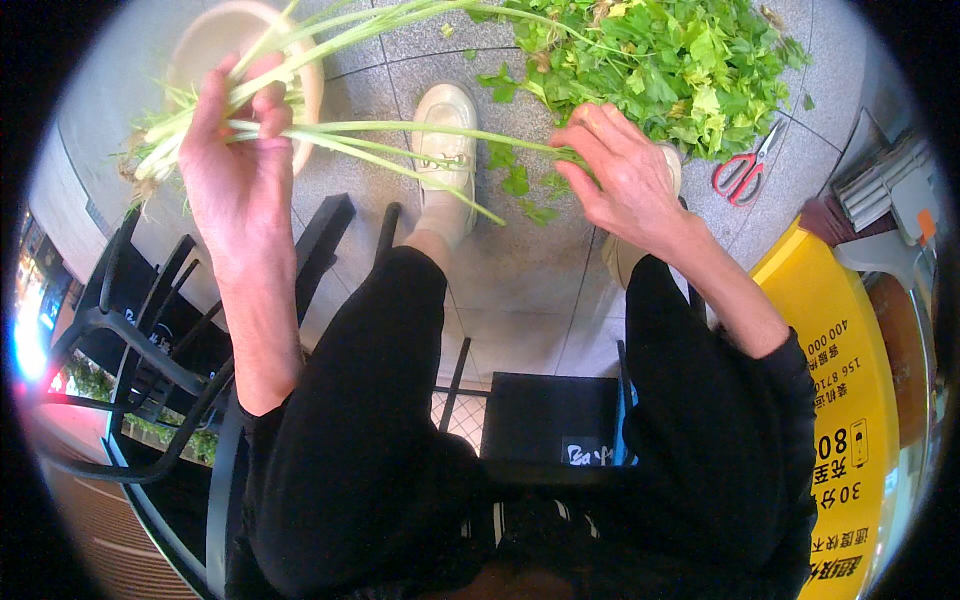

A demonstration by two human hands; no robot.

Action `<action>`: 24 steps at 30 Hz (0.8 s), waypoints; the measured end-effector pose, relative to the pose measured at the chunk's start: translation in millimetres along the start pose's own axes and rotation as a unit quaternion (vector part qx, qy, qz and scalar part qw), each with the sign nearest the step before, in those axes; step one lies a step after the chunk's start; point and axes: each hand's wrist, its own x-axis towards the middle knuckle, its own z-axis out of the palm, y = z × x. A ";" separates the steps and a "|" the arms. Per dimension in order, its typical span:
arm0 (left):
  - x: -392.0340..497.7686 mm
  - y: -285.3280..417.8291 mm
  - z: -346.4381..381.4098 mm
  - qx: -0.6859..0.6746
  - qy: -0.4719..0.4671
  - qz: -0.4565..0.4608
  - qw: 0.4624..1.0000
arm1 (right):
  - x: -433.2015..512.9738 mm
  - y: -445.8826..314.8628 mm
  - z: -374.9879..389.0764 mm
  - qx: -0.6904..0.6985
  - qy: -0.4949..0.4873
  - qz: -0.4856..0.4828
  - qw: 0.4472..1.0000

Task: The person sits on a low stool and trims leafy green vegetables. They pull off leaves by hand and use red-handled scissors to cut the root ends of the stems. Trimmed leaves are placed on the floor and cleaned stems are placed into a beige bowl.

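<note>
My left hand [240, 142] is closed around a bunch of slender celery stalks [337, 45], with their pale root ends and dirty roots to the left. Some stalks run right and upward out of view, while others hang apart below them. At the right, the fingers of my right hand [622, 172] pinch the green tip of one stalk, which stretches between both hands. Partly behind my left hand sits a pale round basin [311, 82] with cut stalks inside. Beyond my right hand a big pile of celery leaves [675, 67] lies on the floor.
Red-handled scissors [742, 176] lie on the tiled floor [517, 277], right of the leaf pile. Loose leaves [517, 180] are scattered near my shoe [446, 127]. Black metal chair frames [135, 322] stand at the left, and a yellow printed panel [840, 360] at the right.
</note>
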 end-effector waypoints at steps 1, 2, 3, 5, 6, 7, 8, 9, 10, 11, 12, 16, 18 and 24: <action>0.7 1.4 -2.7 -0.006 -0.036 -0.006 0.999 | -3.6 1.8 -3.3 0.017 -0.012 -0.013 1.000; 0.9 3.1 -5.4 -0.008 -0.043 -0.008 0.999 | -5.5 2.6 -4.0 0.038 -0.011 -0.020 0.999; 0.8 4.3 -7.8 -0.012 -0.055 -0.009 0.998 | -6.8 3.5 -5.0 0.058 -0.011 -0.027 0.998; 2.6 6.6 -10.4 0.001 -0.048 -0.005 0.999 | -6.7 5.6 -6.5 0.077 -0.006 -0.048 0.996; 3.3 7.4 -11.1 0.006 -0.050 0.002 0.999 | -6.1 5.7 -5.9 0.084 -0.010 -0.056 0.995; 3.8 8.1 -11.4 0.006 -0.045 0.000 0.999 | -5.4 5.5 -4.5 0.098 0.006 -0.066 0.993; 4.1 8.7 -11.4 0.005 -0.044 0.003 0.999 | -5.4 5.1 -3.3 0.109 0.017 -0.073 0.991; 4.6 9.0 -11.2 0.005 -0.044 0.006 0.999 | -6.4 5.2 -2.7 0.123 0.039 -0.083 0.988; 5.2 10.6 -10.9 0.006 -0.043 -0.001 0.999 | -7.6 4.6 -0.7 0.150 0.036 -0.067 0.986; 5.7 12.3 -10.7 0.008 -0.044 -0.009 0.999 | -9.8 4.4 0.7 0.179 0.045 -0.053 0.981; 6.3 12.4 -10.8 -0.001 -0.042 -0.014 0.999 | -12.2 4.7 2.4 0.209 0.047 -0.034 0.976; 6.7 9.7 -13.3 0.007 -0.043 -0.003 0.999 | -16.8 9.3 6.9 0.247 -0.007 0.000 0.969; 4.4 10.1 -14.5 0.006 -0.051 -0.011 0.999 | -14.3 9.9 7.9 0.231 -0.035 -0.034 0.972; 2.6 10.1 -12.9 0.016 -0.030 -0.004 0.999 | -12.0 -7.2 1.1 0.515 -0.091 0.148 0.839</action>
